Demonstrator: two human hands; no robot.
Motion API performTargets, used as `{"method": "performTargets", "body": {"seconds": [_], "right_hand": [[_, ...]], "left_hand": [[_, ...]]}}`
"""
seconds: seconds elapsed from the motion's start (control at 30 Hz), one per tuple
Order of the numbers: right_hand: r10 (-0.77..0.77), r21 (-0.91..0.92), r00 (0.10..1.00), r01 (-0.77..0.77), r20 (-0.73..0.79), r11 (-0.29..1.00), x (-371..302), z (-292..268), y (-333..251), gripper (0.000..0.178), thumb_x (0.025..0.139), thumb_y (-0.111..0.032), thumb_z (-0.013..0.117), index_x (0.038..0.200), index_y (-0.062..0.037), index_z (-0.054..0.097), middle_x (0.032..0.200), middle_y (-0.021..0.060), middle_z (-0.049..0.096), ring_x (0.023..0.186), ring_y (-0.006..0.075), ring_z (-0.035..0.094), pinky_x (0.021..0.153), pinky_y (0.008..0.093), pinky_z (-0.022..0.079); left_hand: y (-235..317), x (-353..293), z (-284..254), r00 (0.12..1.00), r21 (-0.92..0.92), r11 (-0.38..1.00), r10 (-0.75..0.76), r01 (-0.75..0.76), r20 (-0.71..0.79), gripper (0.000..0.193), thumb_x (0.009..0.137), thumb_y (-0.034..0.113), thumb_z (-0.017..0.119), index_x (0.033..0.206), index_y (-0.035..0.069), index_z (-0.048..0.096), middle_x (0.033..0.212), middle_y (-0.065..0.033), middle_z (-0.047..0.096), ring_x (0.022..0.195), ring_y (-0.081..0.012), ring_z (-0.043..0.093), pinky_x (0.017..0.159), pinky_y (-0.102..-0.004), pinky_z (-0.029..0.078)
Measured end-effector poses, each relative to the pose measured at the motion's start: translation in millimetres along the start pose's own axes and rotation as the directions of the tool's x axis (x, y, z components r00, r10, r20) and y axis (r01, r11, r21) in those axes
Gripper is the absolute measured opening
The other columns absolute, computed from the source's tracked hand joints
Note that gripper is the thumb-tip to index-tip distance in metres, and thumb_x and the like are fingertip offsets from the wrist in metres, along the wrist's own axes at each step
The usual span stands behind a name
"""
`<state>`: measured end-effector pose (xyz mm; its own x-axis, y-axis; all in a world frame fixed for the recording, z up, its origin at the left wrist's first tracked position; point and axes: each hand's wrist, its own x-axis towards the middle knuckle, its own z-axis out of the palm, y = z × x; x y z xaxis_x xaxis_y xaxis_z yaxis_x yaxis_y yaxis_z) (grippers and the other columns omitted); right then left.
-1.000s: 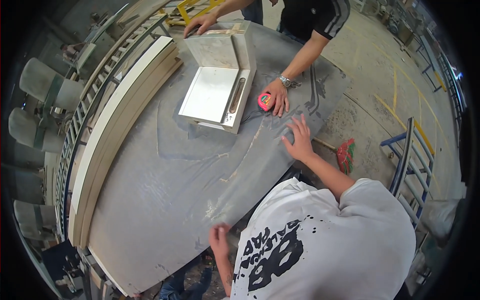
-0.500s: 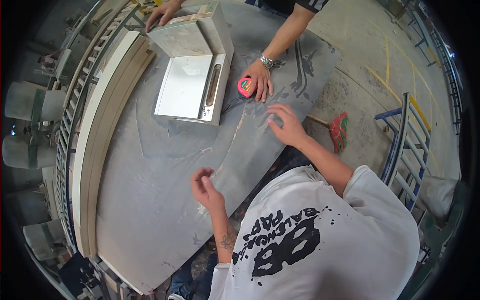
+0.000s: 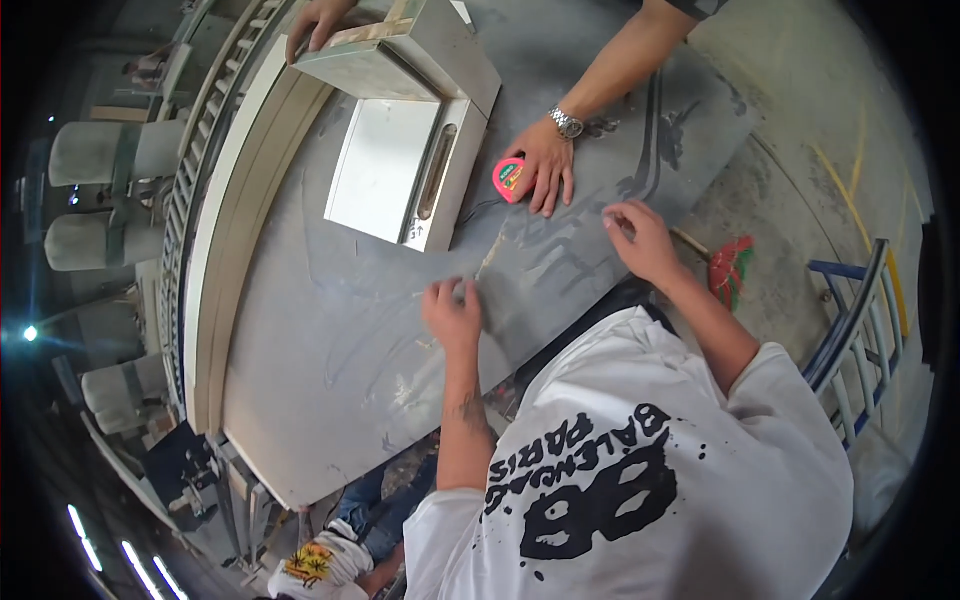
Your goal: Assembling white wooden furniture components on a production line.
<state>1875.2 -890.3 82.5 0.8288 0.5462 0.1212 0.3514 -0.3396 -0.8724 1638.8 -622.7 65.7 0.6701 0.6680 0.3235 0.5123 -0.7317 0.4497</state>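
My left hand (image 3: 453, 318) is raised above the grey worktable, its fingers loosely bent and a gap showing at the thumb; it holds nothing. Over the near right edge hovers my right hand (image 3: 642, 243), also empty, fingers curled and thumb apart. Across the table a co-worker's hand (image 3: 545, 165) with a wristwatch rests around a pink tape measure (image 3: 508, 180). Left of it lies a white box-shaped piece (image 3: 380, 170) with a long slot along one side. An upright panel section stands at its far end, and the co-worker's other hand (image 3: 318, 22) grips that section's top.
Long pale boards (image 3: 225, 260) are stacked along the left of the grey worktable (image 3: 300, 400), beside a roller conveyor (image 3: 185, 200). A red-green broom (image 3: 731, 270) and a blue metal frame (image 3: 850, 330) stand at right. Another person (image 3: 325, 565) is low at the bottom.
My left hand has moved forward toward the box-shaped piece and its fingers have curled more. My right hand has drawn away from the co-worker's hand, rightward. The whole view has shifted.
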Motion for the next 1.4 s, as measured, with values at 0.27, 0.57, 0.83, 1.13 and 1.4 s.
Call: {"method": "performTargets", "body": {"seconds": [0.27,0.57,0.83,1.13,1.4], "right_hand": [[-0.034,0.119,0.999,0.036,-0.018,0.992,8,-46,2,0.015,0.099,-0.006,0.068,0.113,-0.0003,0.071,0.095,0.0102,0.067,0.084,0.0197,0.068,0.077,0.0309,0.055],[0.045,0.163,0.987,-0.019,-0.153,0.986,-15,-77,25,0.010,0.101,-0.007,0.068,0.107,0.0006,0.071,0.094,0.0078,0.070,0.081,0.0148,0.067,0.074,0.0281,0.052],[-0.006,0.202,0.994,0.028,-0.112,0.979,11,-54,18,0.009,0.100,-0.006,0.068,0.104,0.0010,0.071,0.093,0.0094,0.070,0.080,0.0188,0.067,0.073,0.0298,0.053],[-0.098,0.148,0.971,0.066,0.217,0.987,29,23,-16,0.013,0.098,-0.012,0.070,0.107,-0.0013,0.072,0.095,0.0100,0.071,0.082,0.0220,0.069,0.076,0.0333,0.055],[-0.082,-0.181,0.885,0.183,0.458,0.966,30,119,-49,0.033,0.092,-0.030,0.077,0.112,-0.0046,0.074,0.104,0.0116,0.071,0.098,0.0293,0.072,0.085,0.0417,0.058]], "left_hand": [[50,44,60,0.988,0.122,0.990,-0.086,0.070,0.129,0.020,0.088,0.030,0.081,0.099,0.015,0.080,0.100,-0.0081,0.067,0.101,-0.0306,0.065,0.086,-0.0479,0.048],[51,43,72,0.986,0.292,0.953,0.034,-0.081,0.162,0.013,0.093,0.027,0.075,0.097,0.014,0.076,0.101,-0.0054,0.066,0.101,-0.0292,0.064,0.084,-0.0485,0.045],[20,11,35,0.997,0.131,0.991,-0.037,0.028,0.064,0.010,0.096,0.020,0.072,0.096,0.010,0.072,0.098,-0.0089,0.065,0.091,-0.0315,0.064,0.079,-0.0465,0.047],[2,-17,-7,0.987,-0.023,0.986,-0.163,0.163,0.012,0.010,0.096,0.012,0.073,0.095,0.003,0.071,0.091,-0.0118,0.061,0.081,-0.0279,0.060,0.073,-0.0414,0.049],[-33,-42,-39,0.977,-0.163,0.963,-0.212,0.213,0.021,0.017,0.091,0.013,0.078,0.102,0.002,0.073,0.088,-0.0096,0.059,0.078,-0.0245,0.057,0.073,-0.0373,0.049]]}}
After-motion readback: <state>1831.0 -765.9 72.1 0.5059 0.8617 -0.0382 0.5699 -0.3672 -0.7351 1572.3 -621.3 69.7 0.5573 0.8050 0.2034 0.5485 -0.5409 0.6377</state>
